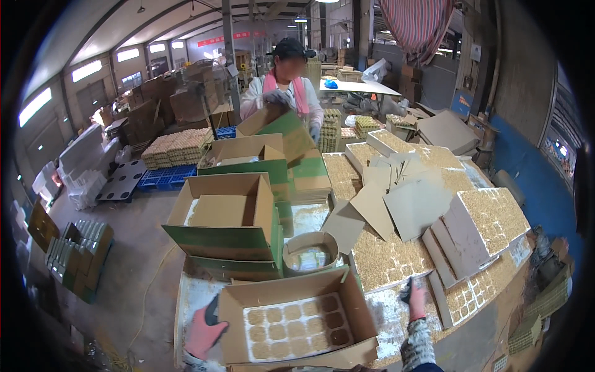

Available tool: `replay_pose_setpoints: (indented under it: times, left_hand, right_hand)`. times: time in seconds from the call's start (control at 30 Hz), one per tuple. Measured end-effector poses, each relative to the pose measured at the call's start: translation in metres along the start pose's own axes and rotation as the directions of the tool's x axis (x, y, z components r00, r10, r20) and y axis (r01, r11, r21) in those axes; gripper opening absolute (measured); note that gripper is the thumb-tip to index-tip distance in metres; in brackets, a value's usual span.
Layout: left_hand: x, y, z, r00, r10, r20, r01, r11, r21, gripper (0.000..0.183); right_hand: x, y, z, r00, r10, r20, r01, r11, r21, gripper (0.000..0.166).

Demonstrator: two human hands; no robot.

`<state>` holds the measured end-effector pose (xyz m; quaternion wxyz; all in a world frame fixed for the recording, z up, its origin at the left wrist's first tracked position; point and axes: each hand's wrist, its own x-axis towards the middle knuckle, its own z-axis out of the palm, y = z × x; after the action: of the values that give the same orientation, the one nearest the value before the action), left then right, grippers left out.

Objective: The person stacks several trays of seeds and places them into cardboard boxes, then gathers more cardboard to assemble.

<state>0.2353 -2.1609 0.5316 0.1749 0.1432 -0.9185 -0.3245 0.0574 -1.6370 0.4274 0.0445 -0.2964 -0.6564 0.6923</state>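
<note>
Directly before me stands an open cardboard box [297, 288] holding a white foam tray [293, 328] with rounded cells filled with tan, grain-like material; cells at its right look darker. My left hand [205, 328], in a pink and dark glove, is beside the box's left wall, thumb and fingers apart and nothing in it. To the right of the box, my right hand [415, 297], in the same kind of glove, is over the table by the near edge of a filled foam tray [388, 258]; its fingers are partly hidden, and I cannot tell if it touches the tray.
Beyond the box stand a round cardboard tub [310, 253] with small packets and more open boxes [223, 209]. Loose cardboard sheets [416, 204] lie on trays. Stacked foam trays [492, 223] rise at right. Across the table a co-worker [283, 88] handles a green and brown box [290, 135].
</note>
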Motion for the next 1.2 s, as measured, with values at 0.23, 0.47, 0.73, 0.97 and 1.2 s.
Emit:
replay_pose_setpoints:
  times: [0.23, 0.47, 0.73, 0.97, 1.2]
  left_hand:
    - [0.017, -0.003, -0.031, 0.897, -0.214, 0.386, 0.411, 0.723, -0.555, 0.057]
    - [-0.011, -0.026, -0.029, 0.903, -0.236, 0.358, 0.426, 0.581, -0.694, 0.058]
    - [-0.026, -0.06, -0.007, 0.886, -0.336, 0.32, 0.454, 0.481, -0.75, 0.043]
    - [-0.019, -0.059, -0.003, 0.858, -0.374, 0.352, 0.495, 0.419, -0.761, 0.038]
    - [-0.035, -0.058, 0.023, 0.869, -0.205, 0.451, 0.493, 0.264, -0.829, 0.034]
  right_hand:
    - [0.053, 0.106, 0.079, 0.893, -0.234, 0.385, 0.444, 0.595, -0.669, 0.053]
    - [0.04, 0.112, 0.113, 0.985, 0.124, -0.118, -0.026, 0.792, 0.61, 0.052]
    - [0.048, 0.09, 0.133, 0.996, -0.008, 0.094, -0.046, 0.829, 0.557, 0.053]
    - [0.0, 0.023, 0.06, 0.942, -0.275, -0.191, 0.323, 0.895, 0.307, 0.035]
    - [-0.092, -0.039, -0.059, 0.858, -0.513, 0.0, 0.5, 0.836, 0.228, 0.036]
